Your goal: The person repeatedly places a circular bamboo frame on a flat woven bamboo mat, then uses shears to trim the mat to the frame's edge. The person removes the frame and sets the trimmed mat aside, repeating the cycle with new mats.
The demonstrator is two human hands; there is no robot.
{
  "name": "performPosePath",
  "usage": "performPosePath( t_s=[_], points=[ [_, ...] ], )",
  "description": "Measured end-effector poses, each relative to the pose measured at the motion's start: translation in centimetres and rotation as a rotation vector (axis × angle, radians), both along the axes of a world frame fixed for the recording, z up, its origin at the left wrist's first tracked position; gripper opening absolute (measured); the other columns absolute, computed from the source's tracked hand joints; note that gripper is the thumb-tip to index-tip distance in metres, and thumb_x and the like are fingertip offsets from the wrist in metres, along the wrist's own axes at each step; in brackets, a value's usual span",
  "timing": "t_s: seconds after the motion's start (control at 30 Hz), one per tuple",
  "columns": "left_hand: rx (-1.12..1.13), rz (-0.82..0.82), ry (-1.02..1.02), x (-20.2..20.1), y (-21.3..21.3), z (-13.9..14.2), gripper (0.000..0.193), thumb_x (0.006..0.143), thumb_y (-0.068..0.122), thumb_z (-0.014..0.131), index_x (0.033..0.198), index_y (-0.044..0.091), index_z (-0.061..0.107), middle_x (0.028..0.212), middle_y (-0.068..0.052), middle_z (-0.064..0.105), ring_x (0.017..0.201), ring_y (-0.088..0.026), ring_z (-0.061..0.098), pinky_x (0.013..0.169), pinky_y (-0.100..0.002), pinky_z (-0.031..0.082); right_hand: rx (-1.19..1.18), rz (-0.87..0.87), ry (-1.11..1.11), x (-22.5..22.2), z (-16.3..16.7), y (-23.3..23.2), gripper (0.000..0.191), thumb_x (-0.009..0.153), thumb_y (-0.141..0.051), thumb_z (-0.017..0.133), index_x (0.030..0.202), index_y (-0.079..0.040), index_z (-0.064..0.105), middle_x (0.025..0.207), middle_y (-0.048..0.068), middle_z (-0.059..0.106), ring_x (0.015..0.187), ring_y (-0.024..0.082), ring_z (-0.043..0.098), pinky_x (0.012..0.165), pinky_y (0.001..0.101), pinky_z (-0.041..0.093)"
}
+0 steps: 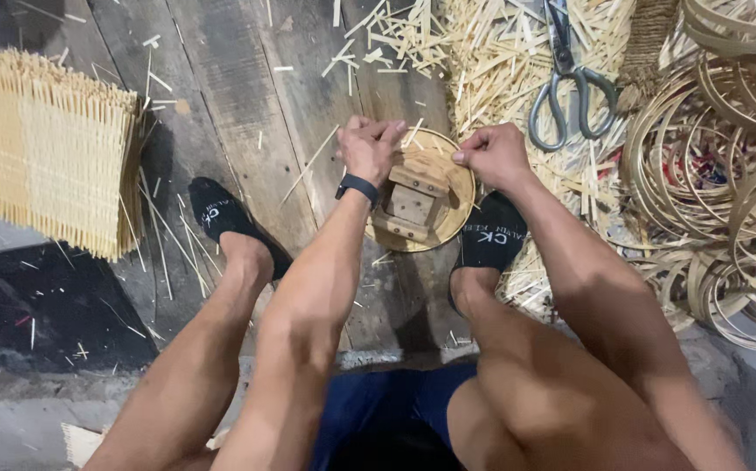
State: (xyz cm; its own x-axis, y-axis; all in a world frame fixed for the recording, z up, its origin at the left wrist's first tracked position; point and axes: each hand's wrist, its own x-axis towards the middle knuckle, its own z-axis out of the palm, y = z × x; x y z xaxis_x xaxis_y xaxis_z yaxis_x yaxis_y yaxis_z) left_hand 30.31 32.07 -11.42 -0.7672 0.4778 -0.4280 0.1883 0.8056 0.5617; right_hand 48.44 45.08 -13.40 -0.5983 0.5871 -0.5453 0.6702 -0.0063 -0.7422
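Round form (pixel 448 222): shallow wooden disc on plank floor (pixel 221 96) between the feet, wooden block jig (pixel 413 202) inside.
Left hand (pixel 369 146): closed on rim's far-left edge.
Right hand (pixel 493 153): pinched shut at the far-right rim.
Jig axis: runs near-far, tilted slightly.

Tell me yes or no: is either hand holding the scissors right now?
No: the scissors lie untouched on the bamboo strips, while the left hand and right hand both grip the round wooden form.
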Motion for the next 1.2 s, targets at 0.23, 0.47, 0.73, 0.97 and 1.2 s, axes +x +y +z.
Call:
performPosePath(
  t_s=[0.23, 0.47, 0.73, 0.97, 1.2],
  points=[
    [0.294, 0.157, 0.181, -1.6, -6.4, -2.4, 0.036, 0.102, 0.037, 0.066, 0.121, 0.01, 0.077, 0.102, -0.011, 0.072, 0.093, -0.026, 0.066, 0.09, -0.04, 0.052, -0.154, 0.073, -0.201, 3.1, 0.0, -0.9, 0.045, 0.082, -0.028, 0.09, 0.108, 0.001, 0.068, 0.08, 0.011, 0.074, 0.067, 0.016, 0.072, 0.062, 0.0304, 0.058],
    [0.185, 0.462, -0.536, -1.6, -13.1, -3.3, 0.026, 0.08, 0.009, 0.086, 0.101, -0.003, 0.078, 0.089, -0.009, 0.077, 0.071, -0.014, 0.069, 0.068, -0.028, 0.058, -0.309, -0.095, -0.045, 4.0, -3.1, -1.5, 0.02, 0.085, -0.009, 0.083, 0.096, 0.006, 0.074, 0.076, 0.01, 0.073, 0.063, 0.014, 0.069, 0.055, 0.0271, 0.057],
    [0.272, 0.581, -0.576, -1.9, -11.6, -2.3, 0.033, 0.083, 0.01, 0.082, 0.11, -0.006, 0.073, 0.099, -0.014, 0.077, 0.081, -0.018, 0.072, 0.074, -0.031, 0.061, -0.385, -0.28, 0.143, 3.4, 0.4, -2.0, 0.02, 0.094, -0.006, 0.082, 0.103, 0.01, 0.074, 0.087, 0.012, 0.071, 0.068, 0.015, 0.062, 0.055, 0.0271, 0.05],
    [0.636, 0.674, -1.203, 4.5, -14.2, -1.7, 0.027, 0.103, 0.009, 0.055, 0.124, -0.008, 0.059, 0.12, -0.021, 0.072, 0.108, -0.029, 0.072, 0.096, -0.043, 0.06, -0.617, -0.345, 0.014, 2.3, 3.7, -4.2, 0.025, 0.095, -0.016, 0.068, 0.105, 0.006, 0.071, 0.093, 0.015, 0.078, 0.077, 0.022, 0.077, 0.062, 0.0334, 0.066],
    [0.605, 0.737, -1.04, 7.0, -13.2, -4.2, 0.026, 0.102, 0.004, 0.056, 0.127, -0.003, 0.059, 0.123, -0.016, 0.069, 0.108, -0.029, 0.07, 0.096, -0.048, 0.059, -0.458, -0.255, -0.03, 2.8, 1.4, -5.5, 0.03, 0.103, -0.02, 0.063, 0.103, 0.009, 0.071, 0.087, 0.02, 0.074, 0.069, 0.025, 0.073, 0.058, 0.0352, 0.063]
  ],
)
